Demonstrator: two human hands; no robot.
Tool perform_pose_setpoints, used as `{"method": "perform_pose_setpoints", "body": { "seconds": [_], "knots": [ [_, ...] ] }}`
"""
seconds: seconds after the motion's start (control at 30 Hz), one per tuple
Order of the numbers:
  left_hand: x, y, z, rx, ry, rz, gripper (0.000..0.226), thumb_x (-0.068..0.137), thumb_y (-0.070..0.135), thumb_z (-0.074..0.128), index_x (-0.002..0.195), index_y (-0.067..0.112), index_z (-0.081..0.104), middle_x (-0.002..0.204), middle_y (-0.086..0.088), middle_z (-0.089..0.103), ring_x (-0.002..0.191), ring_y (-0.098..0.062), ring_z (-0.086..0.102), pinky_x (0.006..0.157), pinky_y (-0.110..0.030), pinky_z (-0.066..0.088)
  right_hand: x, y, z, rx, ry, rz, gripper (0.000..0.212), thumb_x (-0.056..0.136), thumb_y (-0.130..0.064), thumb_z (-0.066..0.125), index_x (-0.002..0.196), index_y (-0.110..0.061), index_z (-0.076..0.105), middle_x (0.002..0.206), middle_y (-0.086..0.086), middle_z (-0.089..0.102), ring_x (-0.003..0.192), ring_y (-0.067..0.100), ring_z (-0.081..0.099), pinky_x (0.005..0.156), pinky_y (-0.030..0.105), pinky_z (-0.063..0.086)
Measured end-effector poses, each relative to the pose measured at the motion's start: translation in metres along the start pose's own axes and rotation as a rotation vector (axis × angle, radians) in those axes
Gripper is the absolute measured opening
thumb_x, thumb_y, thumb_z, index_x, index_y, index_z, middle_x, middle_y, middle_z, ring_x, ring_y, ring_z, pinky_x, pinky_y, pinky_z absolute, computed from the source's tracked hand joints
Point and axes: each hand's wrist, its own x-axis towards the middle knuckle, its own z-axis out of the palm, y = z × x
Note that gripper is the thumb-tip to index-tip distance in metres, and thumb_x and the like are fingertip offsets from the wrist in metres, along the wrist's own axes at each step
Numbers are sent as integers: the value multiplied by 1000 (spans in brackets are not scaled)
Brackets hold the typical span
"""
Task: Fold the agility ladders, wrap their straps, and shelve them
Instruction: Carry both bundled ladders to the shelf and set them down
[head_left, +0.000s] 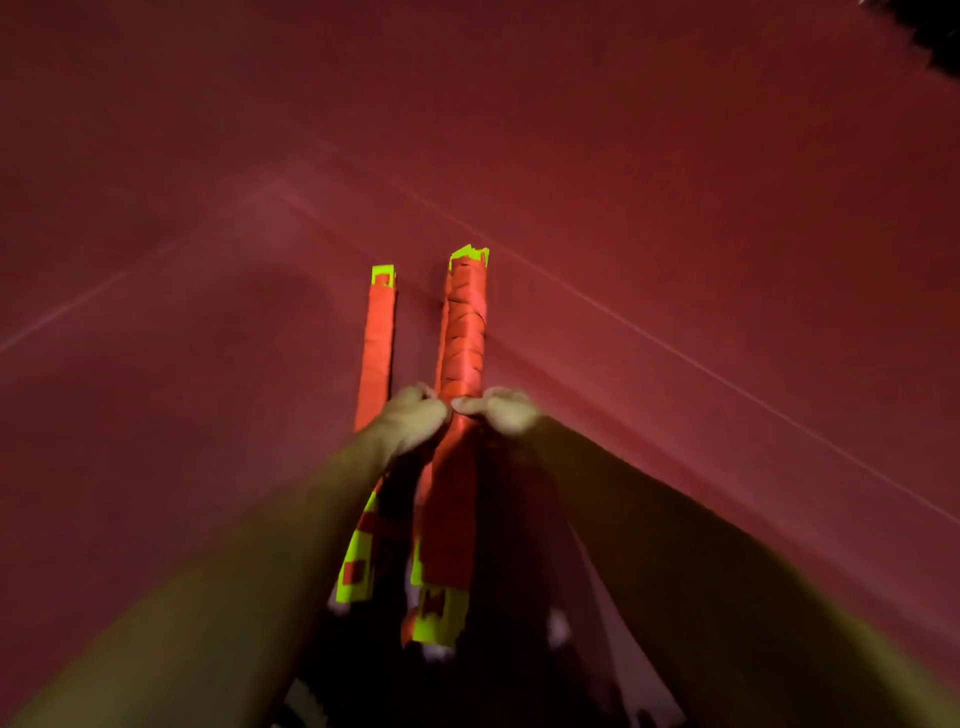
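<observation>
A folded agility ladder bundle, orange with yellow-green ends, lies lengthwise in front of me, its far half wound with orange strap. My left hand and my right hand pinch the strap at the bundle's middle, one on each side. A second folded ladder, orange with a yellow-green tip, lies just left of it, parallel; my left forearm covers its middle. The near ends of both bundles show yellow-green patches in the dark between my forearms.
Everything rests on a dark red floor crossed by faint pale lines. The light is dim and reddish. Dark shapes with a few white spots sit at the bottom between my arms. Something black shows in the top right corner.
</observation>
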Motion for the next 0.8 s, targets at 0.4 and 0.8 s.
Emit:
{"method": "perform_pose_setpoints", "body": {
  "seconds": [0.4,0.8],
  "knots": [
    [40,-47,-2,-58,111,5,78,64,82,57,108,19,71,100,-8,75,98,-29,70,80,-34,55,57,33,40,-310,119,-337,26,78,-43,63,88,-21,69,96,8,74,97,24,64,97,42,46],
    [52,-63,-2,397,384,-109,65,77,68,68,130,32,58,142,-14,24,134,-38,24,110,-56,26,73,37,45,-121,108,-112,46,82,-25,77,121,-9,58,112,6,67,107,21,63,81,29,47]
  ]
}}
